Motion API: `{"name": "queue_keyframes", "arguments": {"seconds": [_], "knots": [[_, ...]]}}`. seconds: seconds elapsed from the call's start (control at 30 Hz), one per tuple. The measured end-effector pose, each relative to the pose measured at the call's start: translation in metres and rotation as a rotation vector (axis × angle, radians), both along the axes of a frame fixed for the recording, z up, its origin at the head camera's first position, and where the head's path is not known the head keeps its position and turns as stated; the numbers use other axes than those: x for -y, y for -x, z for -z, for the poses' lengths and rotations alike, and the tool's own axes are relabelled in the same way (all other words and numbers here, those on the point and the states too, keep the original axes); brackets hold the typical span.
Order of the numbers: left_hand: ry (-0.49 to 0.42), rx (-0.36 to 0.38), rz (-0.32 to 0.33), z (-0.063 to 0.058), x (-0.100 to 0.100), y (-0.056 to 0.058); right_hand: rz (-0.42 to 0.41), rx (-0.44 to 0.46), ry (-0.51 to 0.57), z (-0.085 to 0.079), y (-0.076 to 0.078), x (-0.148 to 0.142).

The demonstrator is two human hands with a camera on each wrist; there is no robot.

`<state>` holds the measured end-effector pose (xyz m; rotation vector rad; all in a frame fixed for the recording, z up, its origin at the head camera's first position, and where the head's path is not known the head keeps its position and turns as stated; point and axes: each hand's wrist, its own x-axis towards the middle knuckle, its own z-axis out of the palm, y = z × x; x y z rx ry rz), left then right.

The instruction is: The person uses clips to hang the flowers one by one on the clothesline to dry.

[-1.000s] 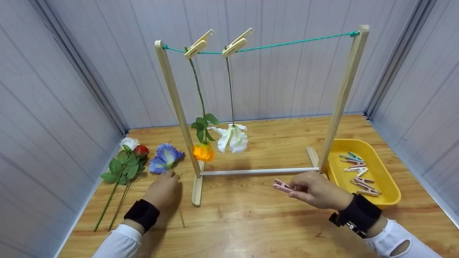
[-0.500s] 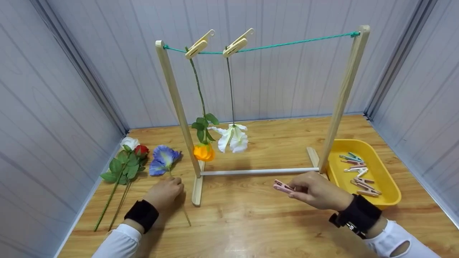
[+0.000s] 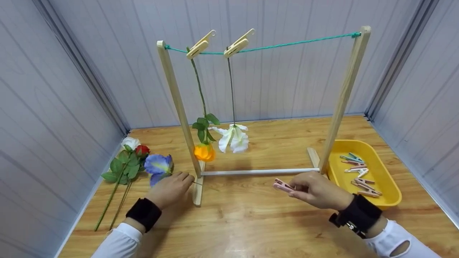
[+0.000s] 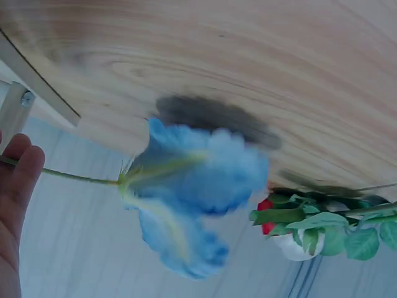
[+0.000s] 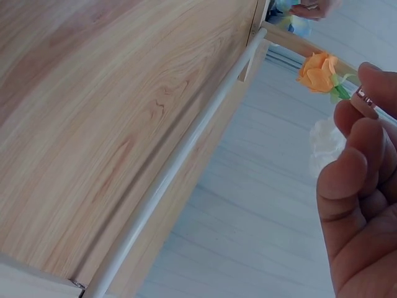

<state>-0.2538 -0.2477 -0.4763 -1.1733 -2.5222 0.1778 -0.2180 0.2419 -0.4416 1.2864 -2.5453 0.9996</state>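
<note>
"What's the room like?"

"Three pale grey panelled walls, at left, back and right, around one brown wood-grained bench."

"On it?"

"One pale wooden frame, one green cord strung across its top. Just beside its right post, one yellow rectangular tray."

"Flowers?"

"Five, long-stemmed. One orange bloom and one white lily-like bloom hang head down from the cord. One white rose and one red rose lie at the left. One blue-violet ruffled flower is between the roses and the frame, its stem pinched in the left hand's grip."

"And the right hand?"

"Its grip pinches one small pink plastic clothespin."

"Other pins?"

"Two cream clothespins on the cord; more clothespins overlap in the tray, so I can't count them surely."
</note>
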Motion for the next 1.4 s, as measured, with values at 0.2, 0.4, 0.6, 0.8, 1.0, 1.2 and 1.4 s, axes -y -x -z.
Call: {"name": "queue_keyframes", "arguments": {"seconds": [0.2,0.4,0.6,0.8,1.0,1.2,1.4], "knots": [[-0.111,-0.08,0.133,-0.013,-0.017,-0.003,-0.033,-0.049,0.047,-0.001,0.002,-0.004],[-0.331,-0.037,0.194,-0.035,-0.046,-0.006,-0.041,-0.059,0.059,-0.01,0.005,-0.005],[-0.584,0.278,0.124,-0.053,-0.075,-0.016,-0.058,-0.106,0.09,-0.023,0.011,-0.004],[-0.796,0.467,0.183,-0.065,-0.105,-0.017,-0.008,-0.191,0.145,-0.041,0.018,-0.003],[-0.995,0.614,0.253,-0.079,-0.135,-0.012,0.011,-0.28,0.214,-0.066,0.028,-0.002],[-1.178,0.809,0.297,-0.103,-0.163,-0.01,0.051,-0.302,0.208,-0.094,0.033,0.0],[-1.305,0.921,0.373,-0.121,-0.193,-0.006,0.094,-0.353,0.189,-0.113,0.035,0.005]]}}
